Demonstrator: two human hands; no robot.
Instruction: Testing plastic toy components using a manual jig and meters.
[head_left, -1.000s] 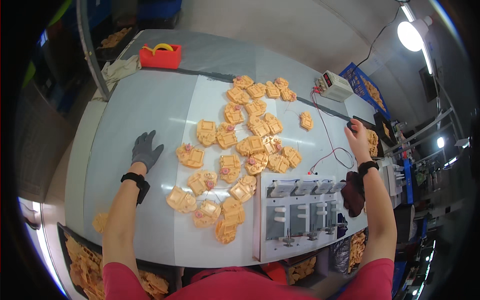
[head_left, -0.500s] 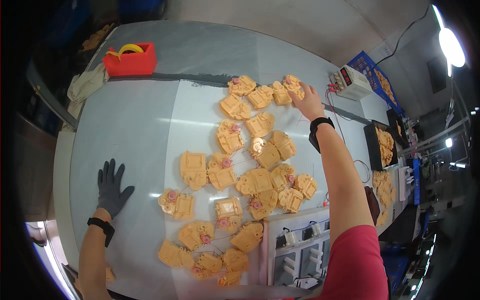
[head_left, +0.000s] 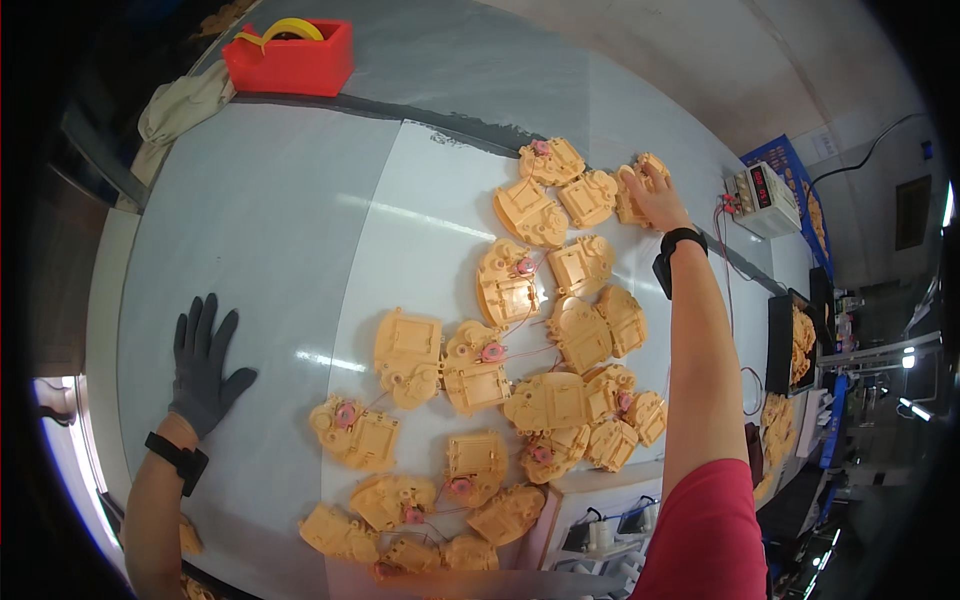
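Observation:
My left hand [head_left: 205, 365], in a dark grey glove, rests flat on the grey tabletop with its fingers spread and nothing in it. At the far end of a cluster of yellow plastic housings, my bare right hand [head_left: 660, 200] curls its fingers over a yellow plastic housing [head_left: 630, 210]. The hand partly hides that piece. Just left of it lies another housing [head_left: 588, 198], beside one with a pink disc [head_left: 551, 161]. Several more, such as the shiny one [head_left: 508, 283], spread toward me; thin wires run from the pink discs of some.
A red tape dispenser [head_left: 300, 62] stands far left, near a pale cloth [head_left: 185, 105]. Far right are a power supply [head_left: 765, 200] with red leads, a blue crate [head_left: 780, 155] and a black tray [head_left: 780, 340] of yellow parts. A white-framed fixture [head_left: 590, 490] stands near right.
The view has shifted, so the housings appear farther right and larger. My right hand's fingers have curled more over the far housings. My left hand stays flat on the table.

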